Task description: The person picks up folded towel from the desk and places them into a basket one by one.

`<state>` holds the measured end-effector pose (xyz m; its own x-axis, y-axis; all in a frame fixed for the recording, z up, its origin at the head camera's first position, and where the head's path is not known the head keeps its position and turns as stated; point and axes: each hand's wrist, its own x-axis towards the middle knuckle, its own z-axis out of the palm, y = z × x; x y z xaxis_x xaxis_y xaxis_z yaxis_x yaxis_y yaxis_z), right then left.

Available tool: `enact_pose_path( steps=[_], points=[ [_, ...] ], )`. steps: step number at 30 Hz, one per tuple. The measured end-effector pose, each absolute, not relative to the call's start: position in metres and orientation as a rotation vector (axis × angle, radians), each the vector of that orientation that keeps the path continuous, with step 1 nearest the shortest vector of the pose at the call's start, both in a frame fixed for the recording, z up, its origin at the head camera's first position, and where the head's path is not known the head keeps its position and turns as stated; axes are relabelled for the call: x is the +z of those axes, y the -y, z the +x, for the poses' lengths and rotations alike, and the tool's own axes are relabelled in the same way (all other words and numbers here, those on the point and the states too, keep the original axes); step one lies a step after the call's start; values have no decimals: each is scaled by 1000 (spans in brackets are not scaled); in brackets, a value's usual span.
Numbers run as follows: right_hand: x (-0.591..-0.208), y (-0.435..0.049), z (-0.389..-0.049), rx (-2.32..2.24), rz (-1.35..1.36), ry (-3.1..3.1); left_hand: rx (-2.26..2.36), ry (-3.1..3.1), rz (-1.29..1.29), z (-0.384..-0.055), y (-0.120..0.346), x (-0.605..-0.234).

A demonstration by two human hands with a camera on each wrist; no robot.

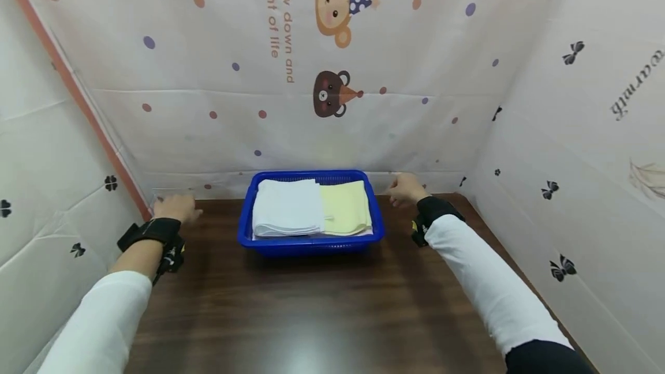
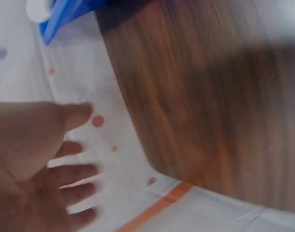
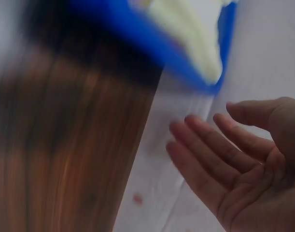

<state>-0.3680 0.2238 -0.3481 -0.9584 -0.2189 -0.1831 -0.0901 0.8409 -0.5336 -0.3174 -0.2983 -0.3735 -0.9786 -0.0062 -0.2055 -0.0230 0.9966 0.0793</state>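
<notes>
A blue plastic basket (image 1: pixel 312 243) stands at the far edge of the table, in the middle of the head view. Inside lie a folded white cloth (image 1: pixel 288 208) on the left and a folded yellow cloth (image 1: pixel 345 208) on the right. My left hand (image 1: pixel 176 208) is well to the basket's left, apart from it; the left wrist view shows its fingers extended, holding nothing. Closer to the basket's right side is my right hand (image 1: pixel 407 189), also apart from it. Its fingers (image 3: pixel 219 150) look loosely bent in the right wrist view, with nothing between them.
The dark brown wooden table (image 1: pixel 312 305) spreads in front of the basket. A white printed curtain (image 1: pixel 208 131) hangs behind it, and similar sheets close off the left and right sides. Black wrist straps (image 1: pixel 161 232) sit on both arms.
</notes>
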Motion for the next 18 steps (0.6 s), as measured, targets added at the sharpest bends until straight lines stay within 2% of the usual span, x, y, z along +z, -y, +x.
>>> enact_pose_path(
  steps=[4,10,14,18],
  points=[
    [-346,-240,-371,-500,-279,-2876,27,-3128,-7,-335,276,-364],
    [-350,-255,-362,-294,-317,-2939,95,-3344,18,-364,210,-368],
    [-361,-266,-358,-125,-392,-3019,81,-3283,230,-375,169,-377],
    [-367,-273,-355,-94,-377,-3058,46,-3196,408,-377,147,-379]
  ],
)
